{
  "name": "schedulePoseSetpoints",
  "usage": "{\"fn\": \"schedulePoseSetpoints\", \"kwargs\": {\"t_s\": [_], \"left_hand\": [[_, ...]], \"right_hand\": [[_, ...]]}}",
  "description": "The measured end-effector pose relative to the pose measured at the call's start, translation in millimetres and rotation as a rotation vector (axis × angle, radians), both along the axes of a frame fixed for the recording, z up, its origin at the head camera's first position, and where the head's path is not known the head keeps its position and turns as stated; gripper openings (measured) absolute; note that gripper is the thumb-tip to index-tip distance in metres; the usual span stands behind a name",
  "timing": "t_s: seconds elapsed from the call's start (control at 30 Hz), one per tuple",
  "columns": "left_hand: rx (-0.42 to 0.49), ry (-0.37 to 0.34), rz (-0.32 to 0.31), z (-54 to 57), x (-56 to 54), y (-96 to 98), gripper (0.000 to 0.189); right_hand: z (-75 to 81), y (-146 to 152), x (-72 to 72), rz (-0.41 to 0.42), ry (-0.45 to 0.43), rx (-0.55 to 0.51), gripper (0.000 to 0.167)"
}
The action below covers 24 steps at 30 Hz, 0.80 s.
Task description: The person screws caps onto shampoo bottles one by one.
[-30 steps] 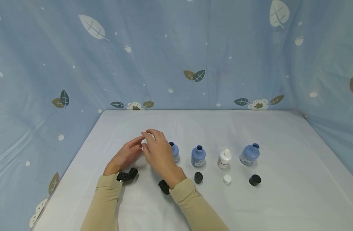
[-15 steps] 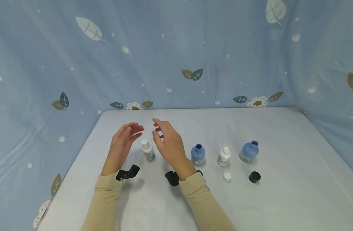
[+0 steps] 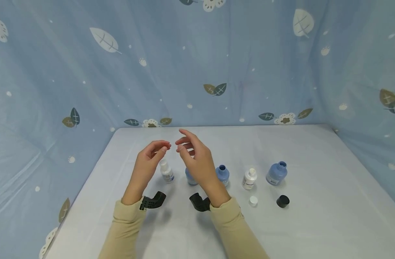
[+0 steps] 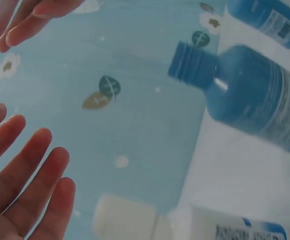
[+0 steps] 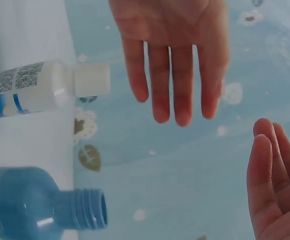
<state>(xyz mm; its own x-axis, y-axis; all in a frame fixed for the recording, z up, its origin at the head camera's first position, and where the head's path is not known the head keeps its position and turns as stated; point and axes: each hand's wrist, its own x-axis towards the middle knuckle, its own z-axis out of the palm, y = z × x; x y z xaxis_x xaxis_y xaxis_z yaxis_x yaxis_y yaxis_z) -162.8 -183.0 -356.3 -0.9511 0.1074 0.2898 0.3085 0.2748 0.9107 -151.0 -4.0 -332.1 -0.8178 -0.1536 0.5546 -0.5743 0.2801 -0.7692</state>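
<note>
Both hands are raised over the left part of the table, holding nothing. My left hand [image 3: 145, 163], fingers loosely bent, is above and just left of a small white bottle [image 3: 167, 173] with its white cap [image 5: 92, 79] on. My right hand [image 3: 198, 162] hovers with spread, relaxed fingers in front of an uncapped blue bottle [image 3: 191, 178], partly hiding it. The two sets of fingertips face each other with a small gap. In the left wrist view the blue bottle [image 4: 255, 95] shows its bare threaded neck.
Farther right stand another uncapped blue bottle [image 3: 222, 175], an uncapped white bottle [image 3: 249, 179] and a third blue bottle [image 3: 276, 173], also uncapped. A white cap [image 3: 253, 201] and a black cap [image 3: 283, 201] lie in front. Patterned blue cloth [image 3: 197, 64] surrounds the white table.
The hands have come off the white bottle at the left, leaving it standing capped. They parted and rose, then drew closer together and shifted slightly right.
</note>
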Motion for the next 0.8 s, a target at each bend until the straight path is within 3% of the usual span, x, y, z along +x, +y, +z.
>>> {"fn": "schedulePoseSetpoints", "kwargs": {"t_s": [0.17,0.27,0.43,0.57,0.8], "left_hand": [[-0.091,0.014,0.002,20.1,15.3,11.7,0.027],[-0.143,0.007,0.010,14.1,14.1,10.7,0.026],[-0.192,0.056,0.024,-5.7,15.8,8.2,0.025],[-0.175,0.098,-0.016,-3.7,18.1,13.4,0.023],[-0.091,0.094,-0.119,5.7,14.7,24.5,0.021]], "right_hand": [[2.3,8,3.7,0.005,0.026,0.067,0.037],[0.0,14,5.9,0.003,0.037,0.120,0.035],[-13.8,25,16.2,-0.048,0.049,0.232,0.032],[-22.3,38,19.2,-0.082,0.076,0.287,0.029],[-24.0,50,10.2,-0.064,0.098,0.358,0.024]]}}
